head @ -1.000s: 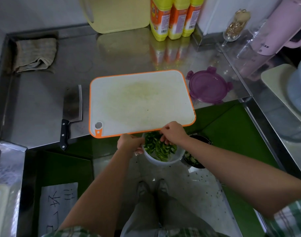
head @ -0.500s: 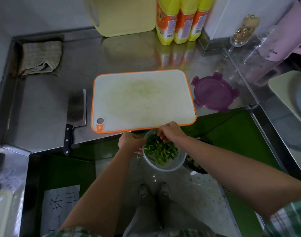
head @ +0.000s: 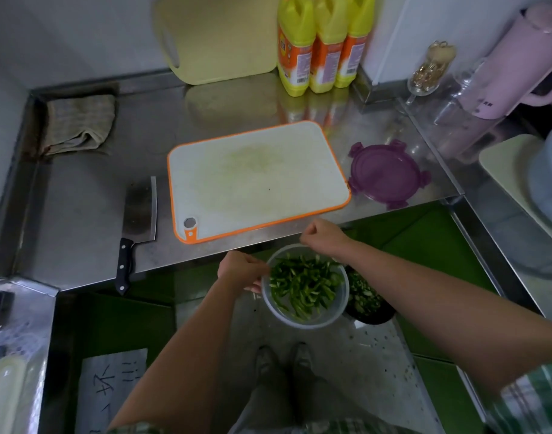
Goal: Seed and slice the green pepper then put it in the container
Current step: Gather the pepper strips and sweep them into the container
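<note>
Your left hand (head: 240,270) grips the left rim of the container (head: 302,324), held off the worktop just below its front edge; pepper slices (head: 302,285) heaped inside; your right hand (head: 320,236) has lifted out of the slices to the far rim, fingers curled under, pinching anything or not I cannot tell; cutting board (head: 255,180) at the front edge shows only a green stain; loading looks done; lid (head: 385,173) probably next.
</note>
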The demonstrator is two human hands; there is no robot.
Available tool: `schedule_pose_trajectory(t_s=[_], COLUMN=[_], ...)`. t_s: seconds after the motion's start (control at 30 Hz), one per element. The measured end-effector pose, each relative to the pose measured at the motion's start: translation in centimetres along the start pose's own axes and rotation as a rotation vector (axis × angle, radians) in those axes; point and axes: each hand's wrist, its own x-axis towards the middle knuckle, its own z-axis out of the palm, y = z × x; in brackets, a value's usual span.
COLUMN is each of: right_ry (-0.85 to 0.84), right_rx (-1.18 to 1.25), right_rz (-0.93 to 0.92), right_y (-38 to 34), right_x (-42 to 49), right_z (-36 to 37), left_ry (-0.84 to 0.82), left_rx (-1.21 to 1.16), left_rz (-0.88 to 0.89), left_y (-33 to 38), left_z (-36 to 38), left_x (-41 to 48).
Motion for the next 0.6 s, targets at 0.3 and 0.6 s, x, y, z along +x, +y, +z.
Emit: schedule_pose_trajectory(t_s=[0.3, 0.6], right_ry=[-0.21, 0.021], right_rx=[-0.095, 0.035], right_rz=[0.129, 0.046], right_y=[1.8, 0.9], right_x=[-2.1, -1.0], right_z=[-6.1, -8.6], left_ry=[0.094, 0.366], left_rx=[-0.124, -0.2], left_rz=[0.083, 0.211], left_y=[4.9, 9.5], left_z=[-0.6, -1.1], left_x=[-1.7, 0.0])
